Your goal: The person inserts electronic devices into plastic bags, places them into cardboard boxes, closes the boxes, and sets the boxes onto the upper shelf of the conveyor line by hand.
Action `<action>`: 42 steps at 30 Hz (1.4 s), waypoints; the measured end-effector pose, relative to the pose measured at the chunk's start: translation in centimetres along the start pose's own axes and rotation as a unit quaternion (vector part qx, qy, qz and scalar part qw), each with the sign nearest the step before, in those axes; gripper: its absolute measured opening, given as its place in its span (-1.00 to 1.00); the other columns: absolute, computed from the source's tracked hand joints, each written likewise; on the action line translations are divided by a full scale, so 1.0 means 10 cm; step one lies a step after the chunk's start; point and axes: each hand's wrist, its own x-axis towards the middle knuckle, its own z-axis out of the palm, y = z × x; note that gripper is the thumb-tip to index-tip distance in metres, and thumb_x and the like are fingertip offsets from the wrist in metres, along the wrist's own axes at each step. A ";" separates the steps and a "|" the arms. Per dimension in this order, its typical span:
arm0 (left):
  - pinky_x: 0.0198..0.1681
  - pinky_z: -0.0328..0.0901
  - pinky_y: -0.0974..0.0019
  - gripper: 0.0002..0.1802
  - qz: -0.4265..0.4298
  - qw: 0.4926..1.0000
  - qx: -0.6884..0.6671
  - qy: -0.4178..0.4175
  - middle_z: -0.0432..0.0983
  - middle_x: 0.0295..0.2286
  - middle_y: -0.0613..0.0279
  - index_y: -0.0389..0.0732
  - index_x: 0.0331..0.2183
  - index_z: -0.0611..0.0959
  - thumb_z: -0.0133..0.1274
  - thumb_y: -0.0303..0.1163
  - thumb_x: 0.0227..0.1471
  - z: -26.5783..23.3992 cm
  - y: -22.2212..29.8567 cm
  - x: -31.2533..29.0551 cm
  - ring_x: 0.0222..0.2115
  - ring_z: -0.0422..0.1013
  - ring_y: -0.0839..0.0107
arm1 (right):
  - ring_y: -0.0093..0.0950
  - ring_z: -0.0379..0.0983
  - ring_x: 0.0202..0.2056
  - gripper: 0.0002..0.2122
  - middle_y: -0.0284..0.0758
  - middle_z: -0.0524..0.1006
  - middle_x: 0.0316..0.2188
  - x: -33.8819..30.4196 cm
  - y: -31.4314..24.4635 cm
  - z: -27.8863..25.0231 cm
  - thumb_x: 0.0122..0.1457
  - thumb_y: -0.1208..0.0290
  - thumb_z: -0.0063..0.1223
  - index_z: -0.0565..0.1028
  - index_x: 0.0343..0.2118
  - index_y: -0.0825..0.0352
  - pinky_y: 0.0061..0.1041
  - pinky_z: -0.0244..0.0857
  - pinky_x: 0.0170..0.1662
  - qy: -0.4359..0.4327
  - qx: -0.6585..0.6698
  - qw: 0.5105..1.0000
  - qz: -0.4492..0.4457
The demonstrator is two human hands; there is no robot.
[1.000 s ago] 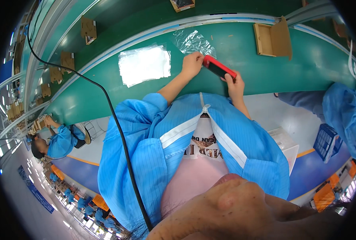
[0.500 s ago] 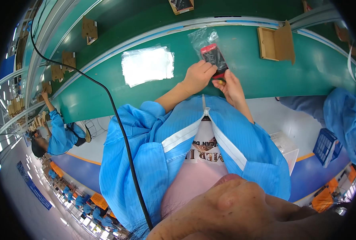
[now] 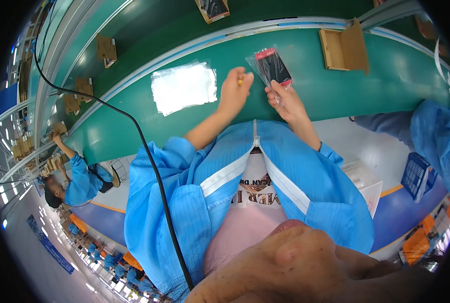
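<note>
two bare hands are out over the green tabletop (image 3: 331, 98), and it's the right hand (image 3: 289, 106) with the catch: a red-and-black device (image 3: 275, 68) inside a clear bag (image 3: 258, 69), gripped at the near end, thumb pressed across the plastic. the device tilts a little, dark face showing, red at both ends, loose film spreading past its left side. over to the left hand (image 3: 235, 93), apart from the device, fingers curled in, a small yellow patch (image 3: 240, 82) showing there; can't tell whether that hand pinches anything. left of it, a pile of shiny film (image 3: 184, 88) lies flat, glaring white. away to the right, a cardboard box (image 3: 333, 48) sits open near the far edge, and beyond the edge strip an open carton (image 3: 215, 19) holds something dark. a black cable (image 3: 157, 171) hangs across the person's blue jacket (image 3: 192, 209). far left, a co-worker (image 3: 83, 187) in blue reaches up to more cartons; far right, a blue crate (image 3: 415, 177).
</note>
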 end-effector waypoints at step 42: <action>-0.26 0.20 0.07 -0.68 0.164 0.913 0.371 0.038 0.50 -0.45 -0.01 -0.20 -0.37 0.59 0.06 -0.14 -0.07 0.12 -0.13 1.03 -0.35 0.33 0.02 | -0.19 0.37 -0.42 -0.83 -0.17 0.44 -0.50 0.34 -0.17 0.09 0.12 0.44 -0.08 0.46 -0.26 0.38 -0.28 0.26 -0.34 0.170 -0.609 0.578 -0.515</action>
